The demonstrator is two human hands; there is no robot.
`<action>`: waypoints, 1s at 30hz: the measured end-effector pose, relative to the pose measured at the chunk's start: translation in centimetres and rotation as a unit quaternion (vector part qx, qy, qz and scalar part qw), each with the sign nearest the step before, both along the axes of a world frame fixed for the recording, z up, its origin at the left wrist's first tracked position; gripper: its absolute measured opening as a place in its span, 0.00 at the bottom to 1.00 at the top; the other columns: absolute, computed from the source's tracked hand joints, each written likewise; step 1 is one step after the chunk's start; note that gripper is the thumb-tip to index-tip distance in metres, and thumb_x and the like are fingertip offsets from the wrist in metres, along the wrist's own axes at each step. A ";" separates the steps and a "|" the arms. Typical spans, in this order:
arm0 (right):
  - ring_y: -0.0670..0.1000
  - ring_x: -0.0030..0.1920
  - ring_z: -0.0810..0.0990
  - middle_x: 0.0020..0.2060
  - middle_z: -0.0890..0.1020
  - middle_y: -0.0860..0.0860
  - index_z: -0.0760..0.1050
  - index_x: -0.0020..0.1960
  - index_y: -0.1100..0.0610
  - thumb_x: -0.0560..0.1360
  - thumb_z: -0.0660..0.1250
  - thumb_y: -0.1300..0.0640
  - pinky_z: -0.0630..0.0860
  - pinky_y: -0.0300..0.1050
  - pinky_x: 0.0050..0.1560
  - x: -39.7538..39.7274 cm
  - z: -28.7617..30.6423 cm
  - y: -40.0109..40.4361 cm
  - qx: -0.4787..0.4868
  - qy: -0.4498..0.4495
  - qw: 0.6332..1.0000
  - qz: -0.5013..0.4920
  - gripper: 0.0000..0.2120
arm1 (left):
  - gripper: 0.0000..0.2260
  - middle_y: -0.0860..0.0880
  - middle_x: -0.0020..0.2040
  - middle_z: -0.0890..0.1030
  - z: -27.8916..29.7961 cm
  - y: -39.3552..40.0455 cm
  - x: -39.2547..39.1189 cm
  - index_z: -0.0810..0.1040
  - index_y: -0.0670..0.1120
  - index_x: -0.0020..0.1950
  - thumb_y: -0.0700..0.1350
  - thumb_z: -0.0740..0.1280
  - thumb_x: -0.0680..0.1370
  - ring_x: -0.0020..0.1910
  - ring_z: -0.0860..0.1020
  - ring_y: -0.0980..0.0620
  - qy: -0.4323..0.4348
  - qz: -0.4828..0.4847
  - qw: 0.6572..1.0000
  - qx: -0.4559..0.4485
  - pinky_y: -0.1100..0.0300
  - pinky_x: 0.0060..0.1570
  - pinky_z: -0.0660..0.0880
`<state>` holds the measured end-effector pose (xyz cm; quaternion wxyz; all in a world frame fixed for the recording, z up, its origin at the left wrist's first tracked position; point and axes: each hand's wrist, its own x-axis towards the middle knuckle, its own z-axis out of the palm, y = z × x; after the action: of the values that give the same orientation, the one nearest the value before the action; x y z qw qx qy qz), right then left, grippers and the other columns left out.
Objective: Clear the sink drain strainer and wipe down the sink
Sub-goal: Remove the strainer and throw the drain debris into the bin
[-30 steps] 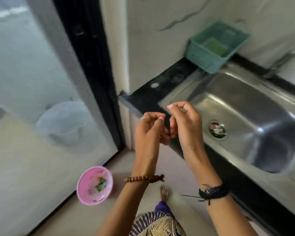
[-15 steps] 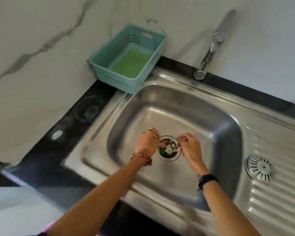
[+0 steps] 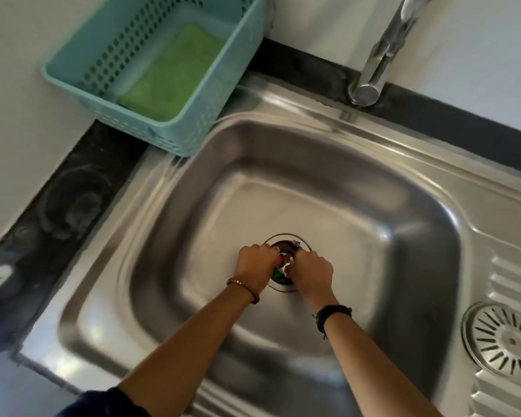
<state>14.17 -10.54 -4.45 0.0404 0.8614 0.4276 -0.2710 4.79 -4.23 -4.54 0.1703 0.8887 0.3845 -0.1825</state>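
The steel sink (image 3: 328, 206) fills the view. At its bottom sits the drain strainer (image 3: 283, 242), holding red, green and white scraps (image 3: 282, 264). My left hand (image 3: 254, 263) is curled onto the strainer's left rim. On the right rim, my right hand (image 3: 312, 273) is closed too, with a white scrap showing at its fingers. Both hands cover most of the strainer, and the fingertips are hidden. A green sponge (image 3: 172, 73) lies in the teal basket (image 3: 199, 127) at the sink's back left corner.
The chrome faucet (image 3: 382, 49) rises at the back right of the basin. A round slotted metal cover (image 3: 506, 341) lies on the ribbed drainboard to the right. A black counter strip (image 3: 73, 200) runs along the left, against the white wall.
The view swung from the floor and pink bowl to the sink. My hands went down to the drain and have now closed over the strainer from both sides.
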 end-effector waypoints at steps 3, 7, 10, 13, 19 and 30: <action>0.57 0.50 0.81 0.49 0.83 0.55 0.77 0.53 0.58 0.78 0.57 0.56 0.72 0.43 0.43 0.4 0.1 0.0 -0.001 0.020 0.999 -0.029 0.12 | 0.10 0.43 0.52 0.82 0.2 0.2 0.3 0.76 0.43 0.53 0.46 0.58 0.79 0.50 0.80 0.42 -0.012 0.038 0.999 -0.015 0.54 0.45 0.73; 0.54 0.42 0.81 0.41 0.84 0.52 0.81 0.46 0.55 0.74 0.64 0.51 0.70 0.41 0.36 1.7 1.8 -0.1 0.064 0.123 0.978 -0.157 0.10 | 0.11 0.45 0.48 0.83 1.5 0.8 0.1 0.78 0.47 0.49 0.52 0.60 0.78 0.48 0.81 0.43 -0.074 0.154 0.984 -0.054 0.56 0.43 0.73; 0.50 0.36 0.78 0.33 0.80 0.46 0.80 0.37 0.50 0.73 0.65 0.52 0.68 0.40 0.32 2.2 3.6 -0.3 0.109 0.181 0.954 -0.215 0.07 | 0.09 0.47 0.47 0.84 3.1 1.0 -0.4 0.80 0.52 0.48 0.51 0.61 0.76 0.46 0.81 0.45 -0.104 0.238 0.962 -0.087 0.59 0.40 0.70; 0.44 0.30 0.76 0.25 0.79 0.43 0.78 0.33 0.51 0.71 0.67 0.52 0.68 0.40 0.32 1.9 5.5 -0.3 0.152 0.256 0.912 -0.282 0.09 | 0.09 0.48 0.48 0.83 5.3 1.1 -1.3 0.80 0.54 0.49 0.51 0.62 0.75 0.47 0.81 0.46 -0.121 0.286 0.945 -0.106 0.60 0.41 0.70; 0.41 0.15 0.61 0.18 0.68 0.45 0.70 0.29 0.54 0.73 0.64 0.60 0.55 0.31 0.16 -1.1 11.0 1.0 0.231 0.399 0.797 -0.390 0.13 | 0.06 0.52 0.37 0.82 11.3 0.5 -4.3 0.79 0.55 0.45 0.51 0.63 0.74 0.42 0.79 0.49 -0.233 0.356 0.892 -0.154 0.59 0.38 0.70; 0.42 0.17 0.59 0.19 0.68 0.45 0.70 0.35 0.52 0.76 0.59 0.62 0.53 0.31 0.18 -21.0 22.0 -2.7 0.281 0.564 0.758 -0.172 0.12 | 0.06 0.58 0.27 0.77 21.3 -9.2 -24.5 0.77 0.57 0.41 0.52 0.61 0.71 0.29 0.75 0.58 -0.464 0.495 0.732 -0.059 0.52 0.37 0.74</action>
<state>-6.88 -13.29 17.56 -0.4991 0.5847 0.2750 -0.5774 -19.73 -13.39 16.73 0.4456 0.5351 0.6320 0.3402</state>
